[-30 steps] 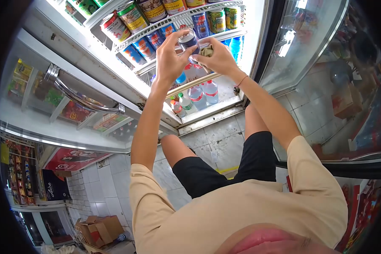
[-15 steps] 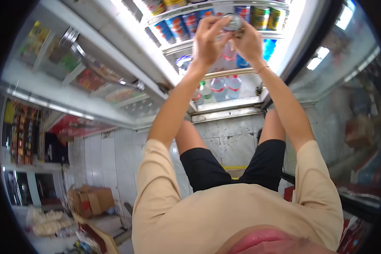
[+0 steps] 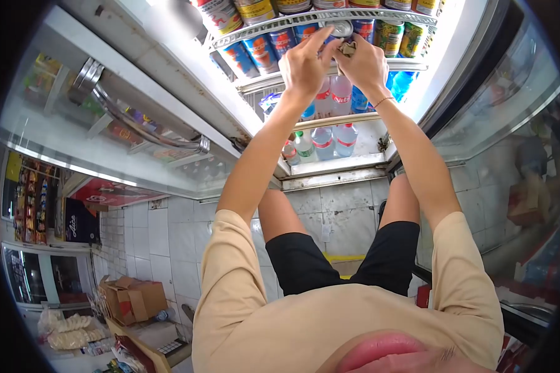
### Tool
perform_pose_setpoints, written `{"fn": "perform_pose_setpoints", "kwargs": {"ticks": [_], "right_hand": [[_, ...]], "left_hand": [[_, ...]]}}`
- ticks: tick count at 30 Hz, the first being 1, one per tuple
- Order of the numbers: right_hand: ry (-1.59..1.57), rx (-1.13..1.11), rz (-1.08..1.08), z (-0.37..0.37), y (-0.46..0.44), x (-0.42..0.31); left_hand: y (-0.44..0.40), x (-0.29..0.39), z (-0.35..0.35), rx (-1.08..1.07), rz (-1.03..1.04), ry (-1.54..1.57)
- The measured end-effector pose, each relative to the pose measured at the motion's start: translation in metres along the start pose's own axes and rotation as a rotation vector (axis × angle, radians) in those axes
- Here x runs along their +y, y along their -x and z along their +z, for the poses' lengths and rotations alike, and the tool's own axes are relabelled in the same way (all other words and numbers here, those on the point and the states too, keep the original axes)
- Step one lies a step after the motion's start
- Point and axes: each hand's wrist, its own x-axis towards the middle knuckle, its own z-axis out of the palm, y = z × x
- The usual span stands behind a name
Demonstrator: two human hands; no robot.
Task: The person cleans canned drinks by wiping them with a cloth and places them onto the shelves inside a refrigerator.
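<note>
A can with a silver top [image 3: 340, 28] is between my two hands, in front of the row of blue cans [image 3: 259, 53] on a fridge shelf. My left hand [image 3: 305, 67] has its fingers round the can's left side. My right hand [image 3: 362, 67] is closed on a crumpled olive-green cloth [image 3: 347, 50] at the can's lower right. The can's body is mostly hidden by my fingers. Green and yellow cans [image 3: 390, 38] stand just right of my right hand.
A wire shelf rail [image 3: 274, 26] crosses above my hands, with larger cans behind it. Bottles [image 3: 323, 142] stand on the fridge floor below. An open glass door with a metal handle [image 3: 130, 127] is at the left; another glass door [image 3: 491, 143] is at the right.
Since a second ago the view has shifted, and the fridge shelves sit further right. The can is now nearer the shelf row, its top turned more toward me. Both hands have stayed at it.
</note>
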Motion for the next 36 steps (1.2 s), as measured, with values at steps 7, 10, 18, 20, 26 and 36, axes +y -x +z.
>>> {"fn": "perform_pose_setpoints", "kwargs": {"ticks": [7,10,18,20,26,36], "right_hand": [[-0.044,0.063,-0.028,0.01,-0.012,0.013],[-0.019,0.073,-0.018,0.011,-0.013,0.012],[0.081,0.048,0.0,0.0,-0.019,0.003],[0.12,0.014,0.002,-0.004,-0.023,-0.001],[0.195,-0.04,-0.073,-0.006,-0.02,-0.004],[0.061,0.109,-0.132,0.013,-0.01,0.011]], "left_hand": [[-0.016,-0.003,0.001,-0.032,-0.08,-0.071],[-0.008,-0.004,0.003,-0.149,-0.218,0.023],[0.022,0.002,0.026,0.059,-0.384,0.381],[0.025,0.003,0.024,0.073,-0.324,0.211],[0.017,0.004,0.024,0.018,-0.416,0.301],[0.012,0.004,0.015,-0.067,-0.447,0.257]]}}
